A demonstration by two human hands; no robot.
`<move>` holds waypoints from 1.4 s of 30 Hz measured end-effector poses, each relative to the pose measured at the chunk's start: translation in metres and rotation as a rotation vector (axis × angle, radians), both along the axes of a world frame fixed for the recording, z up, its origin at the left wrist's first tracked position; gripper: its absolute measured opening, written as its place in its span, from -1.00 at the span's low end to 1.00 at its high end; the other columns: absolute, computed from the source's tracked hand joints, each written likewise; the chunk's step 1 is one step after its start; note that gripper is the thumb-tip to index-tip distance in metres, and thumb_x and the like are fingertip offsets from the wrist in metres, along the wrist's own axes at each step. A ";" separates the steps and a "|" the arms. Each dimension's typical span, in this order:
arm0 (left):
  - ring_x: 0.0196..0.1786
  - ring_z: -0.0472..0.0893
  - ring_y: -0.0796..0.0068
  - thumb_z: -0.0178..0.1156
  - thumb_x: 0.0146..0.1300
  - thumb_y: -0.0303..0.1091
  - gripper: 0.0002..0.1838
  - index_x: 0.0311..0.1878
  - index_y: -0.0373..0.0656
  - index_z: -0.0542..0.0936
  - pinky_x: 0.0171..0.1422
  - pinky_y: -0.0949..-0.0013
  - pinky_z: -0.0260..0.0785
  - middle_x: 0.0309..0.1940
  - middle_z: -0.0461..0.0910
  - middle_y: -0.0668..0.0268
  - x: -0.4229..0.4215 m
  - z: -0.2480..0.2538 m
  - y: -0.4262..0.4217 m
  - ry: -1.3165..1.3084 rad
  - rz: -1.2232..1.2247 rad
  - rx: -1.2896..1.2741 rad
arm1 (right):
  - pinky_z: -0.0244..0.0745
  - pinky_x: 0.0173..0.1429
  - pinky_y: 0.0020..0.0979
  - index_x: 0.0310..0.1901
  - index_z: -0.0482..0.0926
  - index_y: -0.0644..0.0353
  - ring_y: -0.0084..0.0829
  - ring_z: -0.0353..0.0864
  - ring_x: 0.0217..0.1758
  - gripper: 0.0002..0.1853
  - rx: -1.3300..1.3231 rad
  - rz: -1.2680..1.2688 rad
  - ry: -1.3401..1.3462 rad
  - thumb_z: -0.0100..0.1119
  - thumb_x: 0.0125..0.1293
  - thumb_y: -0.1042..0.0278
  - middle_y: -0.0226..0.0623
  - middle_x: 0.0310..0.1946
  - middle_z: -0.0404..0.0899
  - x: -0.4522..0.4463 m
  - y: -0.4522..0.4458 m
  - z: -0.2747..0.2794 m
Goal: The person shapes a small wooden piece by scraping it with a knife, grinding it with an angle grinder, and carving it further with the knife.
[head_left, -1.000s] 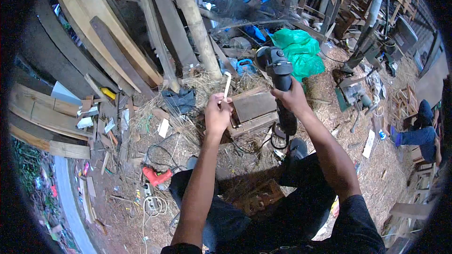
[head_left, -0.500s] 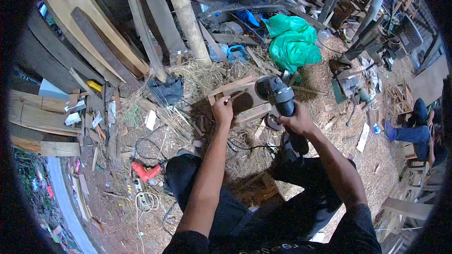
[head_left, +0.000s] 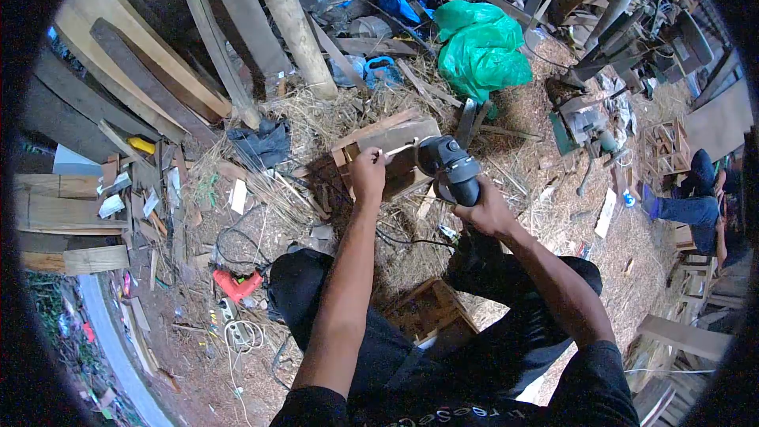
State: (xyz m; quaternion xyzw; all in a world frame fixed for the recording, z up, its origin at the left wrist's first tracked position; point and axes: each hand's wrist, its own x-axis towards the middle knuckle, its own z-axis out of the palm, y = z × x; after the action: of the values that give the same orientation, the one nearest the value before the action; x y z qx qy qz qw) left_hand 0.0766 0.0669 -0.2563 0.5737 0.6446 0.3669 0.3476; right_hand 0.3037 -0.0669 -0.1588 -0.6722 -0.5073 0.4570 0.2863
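Note:
My right hand (head_left: 484, 209) is wrapped around the body of a dark grey angle grinder (head_left: 455, 162). The tool's round head points away from me and to the left. Between the closed fingers of my left hand (head_left: 368, 174) is a thin pale wooden stick (head_left: 401, 148). Its far end reaches the grinder's head; whether they touch, I cannot tell. Beneath both hands a wooden box (head_left: 348, 143) sits tilted on the ground, partly covered by my left hand and the tool.
A second wooden box (head_left: 433, 304) lies between my legs. To the left are a red power drill (head_left: 237, 285) and a power strip (head_left: 229, 312). Green plastic sheeting (head_left: 482, 47) lies ahead, with leaning planks (head_left: 142, 63) at left. Another person (head_left: 692, 225) sits at the far right.
The grinder has tilted and its rear end has swung up, nearer the box. The stick now meets or nears its head. The view has shifted slightly.

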 end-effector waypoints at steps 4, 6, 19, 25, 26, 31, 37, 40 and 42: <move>-0.28 0.64 -0.03 0.24 0.21 -0.34 -0.81 -0.21 -0.28 0.65 -0.16 0.13 0.48 -0.36 0.65 0.02 0.003 -0.006 -0.004 0.171 -0.068 0.164 | 0.46 0.16 -0.25 0.14 0.44 0.33 -0.13 0.63 -0.01 -0.27 -0.073 0.013 -0.092 0.41 -0.10 0.17 0.00 -0.09 0.62 -0.003 -0.002 -0.006; -0.27 0.60 -0.08 0.20 0.25 -0.34 -0.82 -0.24 -0.28 0.63 -0.16 0.09 0.46 -0.36 0.63 0.03 0.003 -0.010 -0.006 0.246 -0.145 0.276 | 0.45 0.19 -0.24 0.17 0.41 0.31 -0.11 0.62 0.01 -0.24 -0.128 0.023 -0.143 0.41 -0.11 0.18 0.01 -0.07 0.62 -0.004 -0.003 -0.002; -0.06 0.57 -0.08 0.09 0.18 -0.57 -0.73 -0.03 -0.33 0.57 0.06 0.06 0.45 -0.17 0.59 -0.05 0.000 -0.032 -0.013 0.404 -0.343 0.246 | 0.40 0.20 -0.29 0.30 0.31 0.19 -0.25 0.55 -0.01 -0.19 -0.008 0.094 0.040 0.41 -0.05 0.29 -0.13 -0.04 0.59 -0.012 0.010 -0.010; 0.01 0.56 -0.09 0.07 0.11 -0.63 -0.67 0.00 -0.34 0.54 0.13 0.08 0.45 -0.11 0.57 -0.05 -0.001 -0.043 -0.015 0.422 -0.339 0.262 | 0.41 0.22 -0.22 0.31 0.29 0.19 -0.09 0.57 0.06 -0.15 -0.072 0.085 -0.051 0.44 -0.07 0.25 0.00 -0.01 0.59 -0.010 0.024 -0.048; 0.02 0.56 -0.09 0.07 0.10 -0.64 -0.66 0.00 -0.34 0.54 0.13 0.08 0.45 -0.10 0.57 -0.05 -0.002 -0.045 -0.015 0.433 -0.353 0.261 | 0.40 0.23 -0.20 0.31 0.29 0.19 -0.05 0.57 0.08 -0.15 -0.096 0.091 -0.064 0.44 -0.08 0.25 0.03 0.00 0.58 -0.010 0.026 -0.051; 0.01 0.56 -0.09 0.07 0.07 -0.66 -0.66 -0.03 -0.32 0.53 0.11 0.08 0.46 -0.07 0.56 -0.03 -0.003 -0.023 -0.019 0.423 -0.386 0.187 | 0.40 0.25 -0.17 0.30 0.29 0.20 0.04 0.55 0.12 -0.14 -0.084 0.102 -0.108 0.45 -0.10 0.24 0.09 0.03 0.56 -0.017 0.029 -0.031; 0.03 0.58 0.00 0.05 0.14 -0.61 -0.60 0.10 -0.31 0.52 0.14 0.13 0.47 0.01 0.52 0.07 -0.002 -0.036 -0.016 0.489 -0.428 0.142 | 0.37 0.28 -0.22 0.29 0.28 0.26 -0.08 0.54 0.12 -0.14 -0.024 0.113 0.010 0.47 -0.09 0.30 0.02 0.05 0.55 -0.013 0.030 -0.053; 0.03 0.59 0.02 0.05 0.14 -0.61 -0.60 0.10 -0.31 0.53 0.14 0.14 0.48 0.01 0.52 0.06 -0.004 -0.039 -0.018 0.493 -0.414 0.228 | 0.34 0.29 -0.25 0.29 0.27 0.29 -0.15 0.51 0.13 -0.14 -0.036 0.086 0.043 0.48 -0.09 0.36 -0.03 0.07 0.54 -0.020 0.028 -0.036; 0.03 0.59 0.02 0.04 0.15 -0.61 -0.61 0.09 -0.31 0.54 0.13 0.14 0.48 0.01 0.52 0.06 -0.004 -0.044 -0.018 0.497 -0.416 0.254 | 0.33 0.29 -0.26 0.29 0.27 0.32 -0.18 0.50 0.15 -0.15 -0.048 0.085 0.042 0.49 -0.09 0.40 -0.05 0.08 0.54 -0.024 0.029 -0.026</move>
State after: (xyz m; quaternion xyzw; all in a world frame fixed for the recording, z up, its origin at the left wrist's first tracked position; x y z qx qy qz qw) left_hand 0.0728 0.0491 -0.2999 0.8033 0.5279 0.2146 0.1733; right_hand 0.2802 -0.0382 -0.1849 -0.6472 -0.5181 0.4946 0.2608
